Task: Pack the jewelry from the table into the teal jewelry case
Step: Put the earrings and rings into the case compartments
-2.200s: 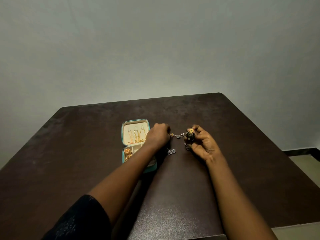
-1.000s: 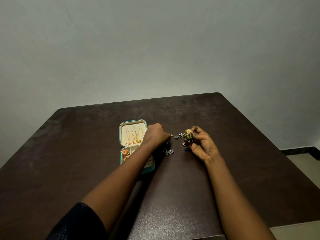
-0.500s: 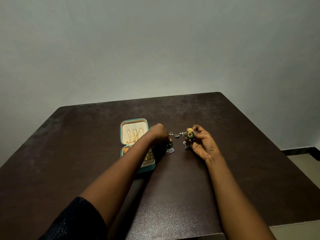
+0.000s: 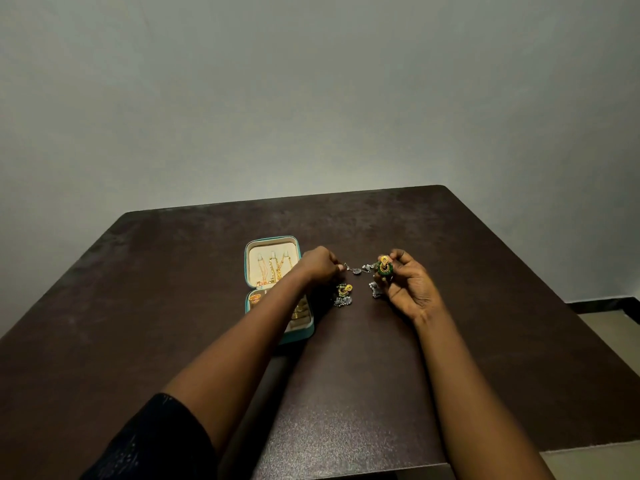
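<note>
Right hand [image 4: 410,287] pinches round green-and-gold earring [image 4: 385,266] above dark brown table [image 4: 485,306]. Left hand [image 4: 320,266] curled at small silver pieces [image 4: 355,270]; grip unclear. Open teal jewelry case [image 4: 246,271] lies left, beneath the left forearm. Risk: forearm nudges it; tiny pieces slip.

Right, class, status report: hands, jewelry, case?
Right hand pinches green-and-gold earring. Left hand curled at silver piece, grip unclear. Second earring, silver bits on table; teal case open, left forearm across it.
</note>
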### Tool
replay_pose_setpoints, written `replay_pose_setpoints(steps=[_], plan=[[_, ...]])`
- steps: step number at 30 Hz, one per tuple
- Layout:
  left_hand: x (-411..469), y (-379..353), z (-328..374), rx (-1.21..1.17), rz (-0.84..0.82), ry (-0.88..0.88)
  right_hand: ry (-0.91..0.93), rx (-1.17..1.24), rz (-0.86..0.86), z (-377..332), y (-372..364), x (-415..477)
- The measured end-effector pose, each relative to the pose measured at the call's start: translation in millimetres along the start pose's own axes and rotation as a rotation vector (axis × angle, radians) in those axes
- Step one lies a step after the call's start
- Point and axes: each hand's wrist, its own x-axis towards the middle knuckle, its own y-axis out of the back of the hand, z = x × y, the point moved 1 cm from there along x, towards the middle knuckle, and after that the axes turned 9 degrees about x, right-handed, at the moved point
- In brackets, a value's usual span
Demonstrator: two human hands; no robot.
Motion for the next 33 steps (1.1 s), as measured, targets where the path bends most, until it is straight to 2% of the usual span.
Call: replay_pose_setpoints(steps=[5,8,11,15,19,22,30,33], plan=[[-6.4,-1.0,5.3,0.143,-0.081,-0.114,0.004,0.004,-0.048,0.3,-3.4,-2.5],[-3.6,-4.5,7.0,0.198,-0.059,-0.137,0.008,-0.003,-0.095,1.5,0.6,-0.4],[-2.9,-4.0,7.5,0.153,-0.025,-0.122,0.009,-0.001,-0.106,2.1,3.9,3.2],[-6.2,-1.3,3.0,-0.104,0.049,-0.097,0.001,0.020,-0.116,2.6,-0.4,0.8],[-19.5,3.8,-3.6,-0.485,0.107,-0.114,0.006,0.009,-0.021,3.1,-7.4,-2.1],[-30.0,9.9,-8.1,-0.663,0.137,-0.135,0.027,0.040,-0.004,4.0,-12.1,-4.6],[-53.7,22.2,-29.6,-1.149,0.134,-0.029,0.019,-0.046,-0.033,14.0,-42.0,-9.9],[-62.4,26.6,-40.7,-1.289,0.070,0.001,0.008,-0.119,-0.040,23.2,-57.0,-12.8]])
